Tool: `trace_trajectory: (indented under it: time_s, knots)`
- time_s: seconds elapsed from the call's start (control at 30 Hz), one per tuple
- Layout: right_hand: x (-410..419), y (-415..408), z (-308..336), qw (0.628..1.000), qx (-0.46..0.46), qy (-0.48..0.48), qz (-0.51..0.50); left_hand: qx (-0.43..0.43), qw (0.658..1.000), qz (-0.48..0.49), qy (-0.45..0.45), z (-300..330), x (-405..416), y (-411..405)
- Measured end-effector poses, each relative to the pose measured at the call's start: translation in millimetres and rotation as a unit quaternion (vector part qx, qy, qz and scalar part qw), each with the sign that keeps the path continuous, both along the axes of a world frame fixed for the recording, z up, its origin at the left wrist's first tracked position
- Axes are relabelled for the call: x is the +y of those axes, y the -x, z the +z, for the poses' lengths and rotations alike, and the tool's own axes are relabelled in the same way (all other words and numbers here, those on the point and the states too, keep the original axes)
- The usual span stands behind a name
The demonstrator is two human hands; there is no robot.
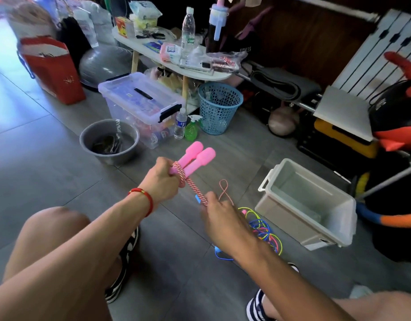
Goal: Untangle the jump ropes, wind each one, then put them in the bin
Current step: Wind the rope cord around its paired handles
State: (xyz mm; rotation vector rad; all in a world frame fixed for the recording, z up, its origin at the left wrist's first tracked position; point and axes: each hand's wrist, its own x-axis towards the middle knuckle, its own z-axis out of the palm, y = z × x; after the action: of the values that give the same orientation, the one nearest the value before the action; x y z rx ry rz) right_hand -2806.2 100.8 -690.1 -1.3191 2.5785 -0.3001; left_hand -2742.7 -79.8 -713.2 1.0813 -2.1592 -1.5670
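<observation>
Grey floor tiles (49, 144) carry everything in view. Toward the left, a grey metal basin (109, 142) is seen with something dark coiled inside; what it is cannot be told. Nearer the middle, the two pink handles (195, 158) of a jump rope are gripped side by side in the left hand (164, 179), fingers curled round their lower ends, presumably so that they serve as a core for winding. Their long axis is tilted, with the fat ends pointing up and to the right, away from the person. A few turns of the red-and-white cord (190, 184) are already laid round the handle necks. From there the cord is drawn taut down to the right hand (219, 216), where it is pinched between fingertips; a slack loop stands just above that hand. Behind the right forearm, a tangle of neon ropes (265, 230) lies on the floor, not yet sorted. Just beside it to the right, the white bin (338, 205) stands open.
</observation>
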Motion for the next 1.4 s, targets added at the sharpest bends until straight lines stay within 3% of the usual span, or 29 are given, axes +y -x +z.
trace_trajectory:
  time_s: [0.07,0.2,0.33,0.43,0.57,0.67,0.8,0.9,1.0,1.07,1.17,1.33,1.4]
  knots:
    - [2.6,-5.5,6.0,0.998,0.044,-0.047,0.023,-0.013,1.000,0.008,0.007,-5.9,-2.9,1.8]
    - [18.7,-12.9,25.2,0.969,0.215,-0.064,0.101,-0.070,0.992,0.022,0.101,-10.1,-6.2,1.1]
    - [38.0,8.0,37.2,0.929,0.322,0.034,0.179,-0.148,0.970,-0.032,0.190,-11.0,-7.9,-1.0]
    - [40.9,37.4,59.8,0.896,0.375,0.085,0.223,-0.185,0.941,-0.152,0.238,-6.3,13.8,-1.0]
    - [31.2,74.7,86.5,0.895,0.368,0.053,0.248,-0.158,0.871,-0.370,0.283,8.1,56.0,-1.6]
    - [24.8,101.1,88.8,0.933,0.270,-0.017,0.237,-0.096,0.843,-0.464,0.254,14.3,69.9,-7.8]
    - [19.0,129.6,80.3,0.981,0.000,-0.039,0.190,-0.012,0.852,-0.494,0.176,24.0,82.3,-20.4]
    - [20.9,135.8,63.1,0.966,-0.187,0.017,0.176,0.042,0.859,-0.493,0.128,36.2,89.7,-28.1]
    - [20.7,119.6,43.3,0.922,-0.365,0.025,0.127,0.109,0.869,-0.463,0.139,51.3,91.1,-34.3]
    - [32.1,112.0,8.9,0.904,-0.416,0.011,0.098,0.137,0.885,-0.420,0.145,60.8,84.8,-38.9]
    - [65.0,104.8,-41.1,0.883,-0.459,0.036,-0.086,0.152,0.905,-0.375,0.135,64.3,70.7,-45.2]
    - [77.0,46.8,-21.2,0.842,-0.513,0.164,-0.033,0.130,0.940,-0.313,0.036,47.1,48.6,-37.1]
    - [71.9,31.2,-14.5,0.867,-0.456,0.199,-0.022,0.112,0.954,-0.280,0.007,31.8,39.5,-28.5]
